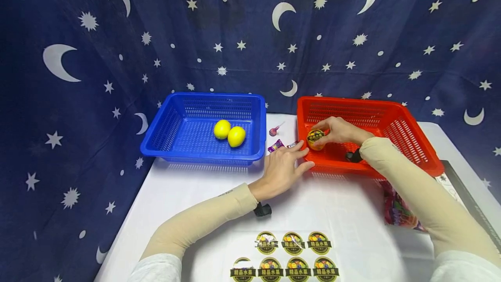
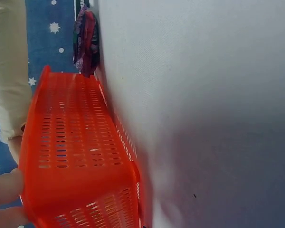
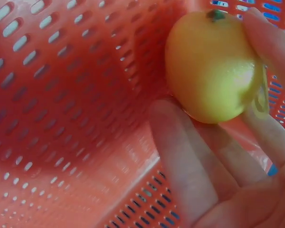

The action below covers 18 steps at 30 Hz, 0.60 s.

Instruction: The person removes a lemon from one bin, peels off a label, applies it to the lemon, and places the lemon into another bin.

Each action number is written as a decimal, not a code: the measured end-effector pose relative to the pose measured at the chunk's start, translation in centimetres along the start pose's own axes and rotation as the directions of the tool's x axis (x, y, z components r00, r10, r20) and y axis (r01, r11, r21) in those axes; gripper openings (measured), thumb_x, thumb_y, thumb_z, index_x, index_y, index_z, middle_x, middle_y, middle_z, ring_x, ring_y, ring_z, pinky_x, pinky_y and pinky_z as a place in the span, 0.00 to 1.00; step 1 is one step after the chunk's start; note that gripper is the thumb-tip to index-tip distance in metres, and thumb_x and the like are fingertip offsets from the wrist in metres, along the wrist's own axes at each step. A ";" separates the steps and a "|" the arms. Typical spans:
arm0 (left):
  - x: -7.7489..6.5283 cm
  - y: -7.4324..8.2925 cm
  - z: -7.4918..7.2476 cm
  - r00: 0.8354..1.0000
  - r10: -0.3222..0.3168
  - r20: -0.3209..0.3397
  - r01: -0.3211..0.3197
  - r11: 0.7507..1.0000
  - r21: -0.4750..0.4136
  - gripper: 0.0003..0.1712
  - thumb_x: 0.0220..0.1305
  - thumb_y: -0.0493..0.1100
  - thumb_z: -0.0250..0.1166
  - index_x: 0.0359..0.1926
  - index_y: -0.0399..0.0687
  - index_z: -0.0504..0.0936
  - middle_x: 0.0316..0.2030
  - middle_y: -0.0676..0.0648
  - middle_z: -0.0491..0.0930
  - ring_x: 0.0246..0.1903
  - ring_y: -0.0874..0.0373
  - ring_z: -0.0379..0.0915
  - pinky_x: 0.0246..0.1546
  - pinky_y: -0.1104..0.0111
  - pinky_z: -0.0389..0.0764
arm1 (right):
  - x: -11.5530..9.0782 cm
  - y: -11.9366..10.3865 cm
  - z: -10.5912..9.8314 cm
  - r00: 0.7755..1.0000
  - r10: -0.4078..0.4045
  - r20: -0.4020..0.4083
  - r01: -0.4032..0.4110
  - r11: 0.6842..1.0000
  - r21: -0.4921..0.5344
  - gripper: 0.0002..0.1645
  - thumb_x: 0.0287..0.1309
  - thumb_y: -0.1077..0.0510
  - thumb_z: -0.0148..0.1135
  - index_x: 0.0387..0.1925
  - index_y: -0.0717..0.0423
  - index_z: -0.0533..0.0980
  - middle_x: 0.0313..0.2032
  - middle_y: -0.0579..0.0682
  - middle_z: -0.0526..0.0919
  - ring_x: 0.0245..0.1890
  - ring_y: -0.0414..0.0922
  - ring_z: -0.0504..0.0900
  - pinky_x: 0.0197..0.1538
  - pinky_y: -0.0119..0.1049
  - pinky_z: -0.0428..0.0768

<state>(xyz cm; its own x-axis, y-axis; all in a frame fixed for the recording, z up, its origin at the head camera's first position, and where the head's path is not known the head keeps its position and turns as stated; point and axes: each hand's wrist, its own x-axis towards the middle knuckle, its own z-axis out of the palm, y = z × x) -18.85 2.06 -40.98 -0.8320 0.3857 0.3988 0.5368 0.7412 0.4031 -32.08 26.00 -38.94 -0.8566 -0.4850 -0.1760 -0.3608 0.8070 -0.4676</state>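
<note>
Inside the left end of the red basket (image 1: 375, 169), my right hand (image 1: 340, 130) holds a smooth orange (image 3: 213, 66) between thumb and fingers. The orange has a green stem spot, and a round black-and-gold label (image 1: 315, 135) shows on it in the head view. My left hand (image 1: 282, 169) has its fingers spread at the basket's left front corner, the fingertips resting on the rim. In the left wrist view its fingers (image 2: 8, 186) are at the rim edge, while the rest of the hand is out of frame.
A blue basket (image 1: 203, 157) with two lemons (image 1: 230, 133) stands to the left. Between the baskets lie a lollipop (image 1: 273, 131) and wrapped sweets (image 1: 276, 145). A sheet of round labels (image 1: 295, 269) is at the front. A purple-red packet (image 1: 397, 208) lies under my right forearm.
</note>
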 end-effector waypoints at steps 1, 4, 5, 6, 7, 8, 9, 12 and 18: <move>0.0 0.0 0.0 1.000 -0.004 0.003 0.004 1.000 -0.002 0.26 0.67 0.64 0.66 0.61 0.62 0.84 0.66 0.58 0.79 0.48 0.55 0.87 0.19 0.78 0.64 | -0.1 -0.1 -0.1 1.000 0.001 0.005 -0.001 1.000 0.003 0.41 0.49 0.46 0.81 0.61 0.63 0.79 0.55 0.61 0.86 0.51 0.54 0.85 0.57 0.49 0.83; 0.0 0.0 -0.1 1.000 -0.011 0.014 0.011 1.000 -0.010 0.26 0.67 0.64 0.66 0.62 0.62 0.83 0.66 0.58 0.78 0.40 0.57 0.86 0.16 0.77 0.61 | -0.9 -0.2 -0.7 1.000 0.011 0.025 -0.012 0.999 0.031 0.46 0.50 0.45 0.81 0.66 0.63 0.76 0.61 0.63 0.82 0.60 0.60 0.82 0.63 0.58 0.79; 0.0 0.0 -0.2 1.000 -0.012 0.019 0.012 1.000 -0.016 0.26 0.67 0.63 0.66 0.62 0.62 0.83 0.66 0.58 0.78 0.37 0.57 0.86 0.16 0.77 0.61 | -1.2 -0.3 -0.9 1.000 0.013 0.025 -0.014 0.999 0.042 0.47 0.51 0.45 0.80 0.67 0.62 0.74 0.63 0.64 0.81 0.62 0.62 0.81 0.64 0.59 0.78; 0.0 -0.1 -0.2 1.000 -0.010 0.021 0.010 1.000 -0.022 0.26 0.67 0.63 0.66 0.62 0.62 0.83 0.67 0.58 0.78 0.36 0.57 0.85 0.15 0.76 0.62 | -1.6 -0.3 -1.3 1.000 0.013 0.020 -0.014 0.999 0.049 0.48 0.51 0.45 0.80 0.69 0.62 0.73 0.64 0.65 0.79 0.63 0.63 0.80 0.64 0.61 0.77; -0.1 -0.1 -0.2 1.000 -0.006 0.023 0.007 1.000 -0.027 0.26 0.67 0.62 0.66 0.63 0.62 0.83 0.67 0.58 0.77 0.37 0.57 0.86 0.16 0.76 0.63 | -1.9 -0.4 -1.6 1.000 0.011 0.013 -0.011 0.998 0.056 0.48 0.52 0.45 0.79 0.70 0.62 0.71 0.66 0.66 0.77 0.64 0.64 0.79 0.64 0.62 0.77; -0.1 -0.2 -0.2 1.000 0.000 0.025 0.001 0.999 -0.035 0.26 0.68 0.62 0.66 0.63 0.61 0.83 0.67 0.57 0.77 0.40 0.57 0.86 0.18 0.76 0.66 | -2.4 -0.6 -2.0 1.000 0.010 0.001 -0.010 0.998 0.063 0.48 0.54 0.45 0.78 0.71 0.62 0.70 0.66 0.66 0.77 0.64 0.65 0.79 0.64 0.62 0.77; -0.2 -0.3 -0.3 1.000 0.006 0.028 -0.005 0.999 -0.043 0.27 0.68 0.61 0.66 0.64 0.61 0.82 0.68 0.57 0.77 0.43 0.56 0.87 0.20 0.76 0.69 | -2.8 -0.9 -2.4 1.000 0.008 -0.018 -0.007 0.998 0.069 0.48 0.55 0.46 0.77 0.71 0.61 0.70 0.67 0.66 0.76 0.64 0.65 0.78 0.64 0.62 0.77; -0.7 -0.6 -0.8 0.999 0.034 0.035 -0.031 0.998 -0.059 0.27 0.69 0.61 0.64 0.66 0.60 0.81 0.69 0.56 0.76 0.59 0.55 0.82 0.35 0.72 0.81 | -4.1 -2.3 -3.1 0.995 -0.011 -0.094 0.018 0.997 0.078 0.43 0.58 0.48 0.75 0.71 0.60 0.71 0.67 0.65 0.77 0.64 0.64 0.79 0.64 0.63 0.76; -2.6 -2.2 -5.3 0.999 0.053 -0.002 -0.053 0.996 -0.072 0.29 0.68 0.61 0.66 0.66 0.58 0.81 0.68 0.54 0.77 0.61 0.55 0.80 0.48 0.62 0.84 | -6.2 -7.5 -1.6 0.937 -0.124 -0.328 0.154 0.986 0.067 0.33 0.60 0.53 0.74 0.65 0.55 0.77 0.62 0.60 0.82 0.63 0.59 0.80 0.64 0.62 0.76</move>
<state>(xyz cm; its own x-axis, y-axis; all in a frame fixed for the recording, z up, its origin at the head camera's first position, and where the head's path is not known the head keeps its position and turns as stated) -17.14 -3.45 -38.55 -0.8022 0.4232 0.4212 0.5886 0.6785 0.4395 -24.68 23.48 -33.00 -0.8785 -0.4438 0.1767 -0.4626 0.6982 -0.5464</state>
